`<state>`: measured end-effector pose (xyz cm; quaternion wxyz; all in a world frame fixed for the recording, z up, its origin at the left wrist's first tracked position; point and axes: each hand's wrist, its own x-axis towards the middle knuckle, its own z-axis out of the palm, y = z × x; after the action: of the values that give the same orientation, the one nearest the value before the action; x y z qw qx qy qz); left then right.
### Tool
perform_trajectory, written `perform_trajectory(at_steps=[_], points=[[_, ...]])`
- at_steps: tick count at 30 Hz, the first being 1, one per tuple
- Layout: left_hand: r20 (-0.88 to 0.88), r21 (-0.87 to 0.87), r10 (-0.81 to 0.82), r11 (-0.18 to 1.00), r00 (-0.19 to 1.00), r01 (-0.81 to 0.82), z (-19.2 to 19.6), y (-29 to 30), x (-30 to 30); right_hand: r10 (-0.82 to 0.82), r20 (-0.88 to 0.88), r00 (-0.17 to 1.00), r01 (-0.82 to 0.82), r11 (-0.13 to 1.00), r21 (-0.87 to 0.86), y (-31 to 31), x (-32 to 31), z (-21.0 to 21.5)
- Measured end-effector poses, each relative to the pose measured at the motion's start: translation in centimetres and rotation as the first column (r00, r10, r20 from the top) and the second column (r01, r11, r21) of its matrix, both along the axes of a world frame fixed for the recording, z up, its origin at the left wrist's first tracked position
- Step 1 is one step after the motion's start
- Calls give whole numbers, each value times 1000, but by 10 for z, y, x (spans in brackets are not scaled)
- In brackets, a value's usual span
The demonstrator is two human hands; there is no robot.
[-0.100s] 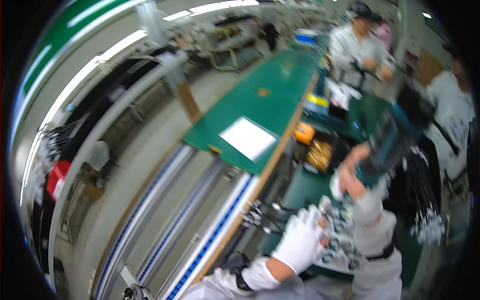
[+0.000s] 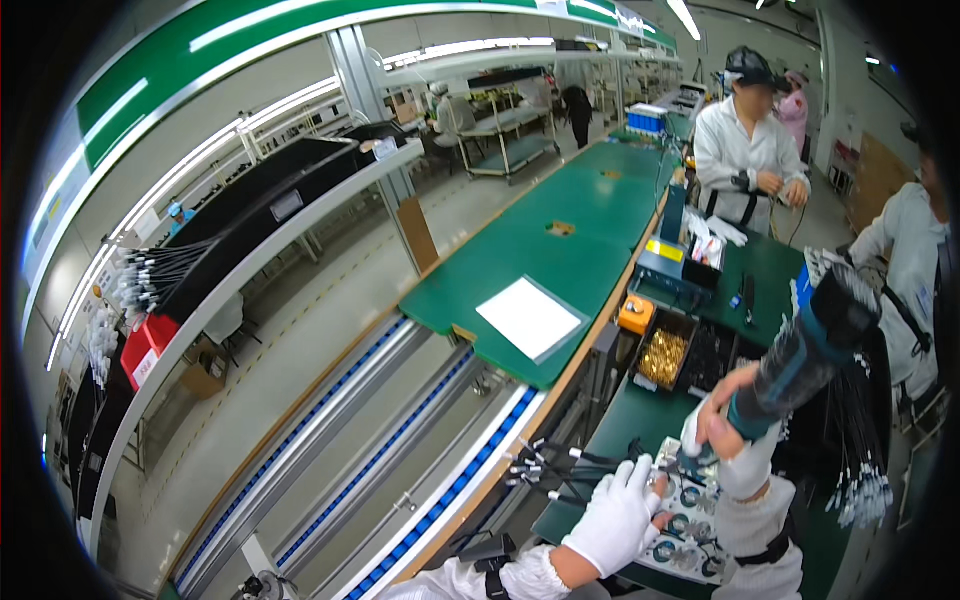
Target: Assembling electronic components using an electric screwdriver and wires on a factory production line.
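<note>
In my right hand [image 2: 722, 425], fingers wrapped round it, is a teal-and-black cordless power driver [image 2: 790, 375], tilted with its lower end over a pale tray [image 2: 668, 578]. The tray carries several small round parts [image 2: 683, 524] with teal rings. My left hand [image 2: 612, 520], in a white glove with bare thumb and fingertip, lies at the tray's left edge, fingers apart. Whether it pins one part down is hidden. Black cables with light connectors [image 2: 535, 465] lie just left of that hand.
Beyond the tray are a bin of brass-coloured pieces [image 2: 663, 357], a bin of black pieces [image 2: 708, 358] and an orange box [image 2: 635, 314]. A conveyor rail [image 2: 440, 500] and a green table with a white sheet [image 2: 532, 318] lie left. Cables hang right [image 2: 862, 480]. Co-workers [image 2: 745, 160] stand beyond.
The view has shifted, so the scene sits lower and further right, and it is sharper. My right hand has lowered the driver toward the tray. My left hand stays at the tray.
</note>
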<state>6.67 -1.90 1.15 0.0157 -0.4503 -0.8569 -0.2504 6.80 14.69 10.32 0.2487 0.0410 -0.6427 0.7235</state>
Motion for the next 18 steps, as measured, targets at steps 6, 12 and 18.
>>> perform_trajectory(at_steps=[6, 12, 18], points=[[1, -2, -20, 1000, 1000, 20, 10, -2, -3, -66, 48, 997, 58, 987, 153, -2, 8, 2], [40, -23, 7, 1000, 999, -6, 4, -2, -14, -83, -84, 993, 110, 904, 412, 7, -12, -7], [19, -32, 45, 998, 999, -45, 7, 3, -15, 26, -238, 971, 77, 908, 412, 2, -23, 1]])
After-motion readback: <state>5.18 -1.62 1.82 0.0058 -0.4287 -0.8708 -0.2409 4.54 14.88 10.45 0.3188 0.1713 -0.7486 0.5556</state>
